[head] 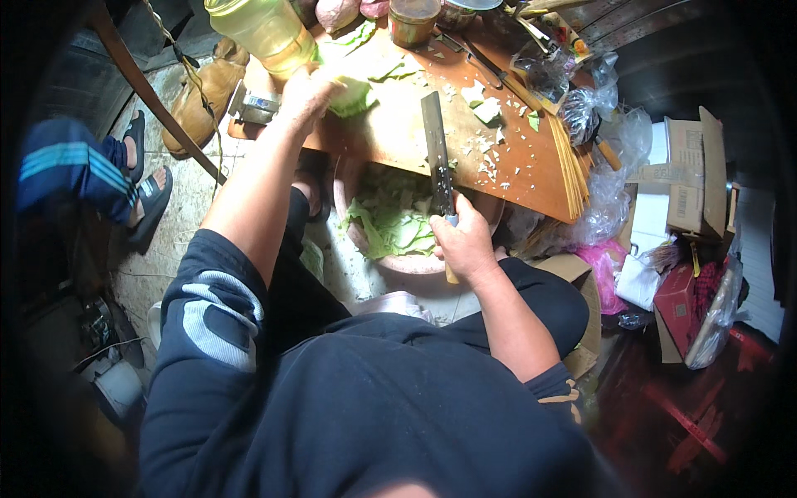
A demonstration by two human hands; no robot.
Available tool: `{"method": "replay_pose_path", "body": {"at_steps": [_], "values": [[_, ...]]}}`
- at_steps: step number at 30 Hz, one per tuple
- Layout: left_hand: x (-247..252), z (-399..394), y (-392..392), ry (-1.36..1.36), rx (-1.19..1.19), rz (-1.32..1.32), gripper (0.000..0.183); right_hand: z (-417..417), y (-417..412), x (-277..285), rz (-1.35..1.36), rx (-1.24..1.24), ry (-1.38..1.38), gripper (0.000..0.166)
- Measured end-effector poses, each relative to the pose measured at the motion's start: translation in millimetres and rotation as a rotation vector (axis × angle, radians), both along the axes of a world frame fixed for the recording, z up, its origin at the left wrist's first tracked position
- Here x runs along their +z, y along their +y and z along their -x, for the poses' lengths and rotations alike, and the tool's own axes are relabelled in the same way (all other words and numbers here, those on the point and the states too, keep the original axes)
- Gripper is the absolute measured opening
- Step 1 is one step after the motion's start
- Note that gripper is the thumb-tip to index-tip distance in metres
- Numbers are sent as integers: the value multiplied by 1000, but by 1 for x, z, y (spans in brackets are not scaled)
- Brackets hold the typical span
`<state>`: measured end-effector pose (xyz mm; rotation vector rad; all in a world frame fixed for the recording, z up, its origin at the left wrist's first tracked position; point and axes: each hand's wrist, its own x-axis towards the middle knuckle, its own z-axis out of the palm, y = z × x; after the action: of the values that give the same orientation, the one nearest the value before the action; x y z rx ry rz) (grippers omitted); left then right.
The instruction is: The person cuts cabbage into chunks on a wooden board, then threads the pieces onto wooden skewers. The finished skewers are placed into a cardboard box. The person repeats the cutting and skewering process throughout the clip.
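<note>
My right hand (464,239) grips the handle of a cleaver-like knife (439,146), its broad blade pointing away from me, dotted with white bits. At the left of the wooden board (386,140), my left hand (309,93) rests at a pale green cabbage piece (353,96); glare hides how firmly the fingers hold it. Cut cabbage leaves (405,233) fill a round basin (414,264) below the board's near edge. Cabbage scraps (487,110) and small white crumbs are scattered over the board's right half.
A yellowish plastic jar (268,31), a lidded tub (412,22) and purplish tubers (336,14) stand along the far side. Another knife (523,92) lies at right by plastic bags (607,180). A brown dog (202,103) and another person's sandalled feet (151,202) are at left.
</note>
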<state>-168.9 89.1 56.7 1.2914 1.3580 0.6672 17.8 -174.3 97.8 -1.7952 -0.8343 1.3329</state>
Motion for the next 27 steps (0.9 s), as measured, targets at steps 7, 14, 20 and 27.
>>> {"method": "replay_pose_path", "body": {"at_steps": [7, 14, 20, 27], "values": [[31, -18, -23, -196, 308, -17, 70, -10, -5, -15, -91, 29, -198, 38], [3, -36, -47, -166, -91, -151, 60, -15, 3, 2, 15, -43, -149, 48], [-9, -30, -58, -83, -166, -21, 56, -27, -5, -26, 97, 107, -336, 51], [-3, -12, -35, 135, -327, 236, 49, -39, -24, -6, 110, 400, -509, 52]]}}
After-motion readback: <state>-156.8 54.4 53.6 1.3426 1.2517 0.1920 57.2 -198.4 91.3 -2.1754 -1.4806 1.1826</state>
